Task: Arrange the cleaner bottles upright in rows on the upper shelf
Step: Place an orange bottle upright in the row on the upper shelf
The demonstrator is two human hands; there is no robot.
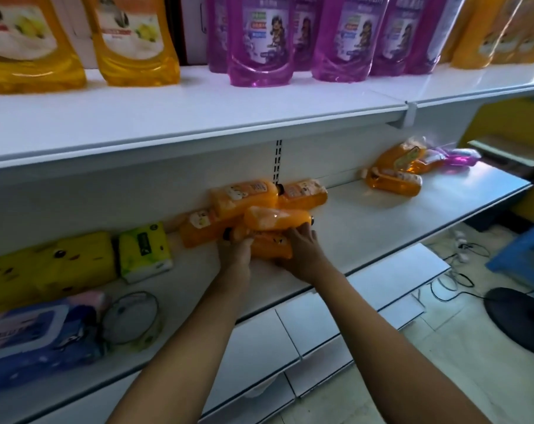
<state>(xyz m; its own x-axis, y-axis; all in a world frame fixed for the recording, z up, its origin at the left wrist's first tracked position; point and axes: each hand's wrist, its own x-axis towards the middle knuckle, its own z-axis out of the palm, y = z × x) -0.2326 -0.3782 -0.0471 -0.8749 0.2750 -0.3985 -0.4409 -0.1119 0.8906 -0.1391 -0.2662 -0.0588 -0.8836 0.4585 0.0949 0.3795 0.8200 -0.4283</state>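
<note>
Cleaner bottles (261,209), translucent orange plastic, lie in a loose heap on their sides on the lower shelf (382,215), some partly buried under others. The left hand (235,250) curls round one near its dark cap; the right hand (302,254) seems to grip the lowest bottle (272,246), its fingertips hidden. On the upper shelf (198,117) glossy orange bottles (134,41) and purple bottles (259,44) stand upright, tops cut off.
</note>
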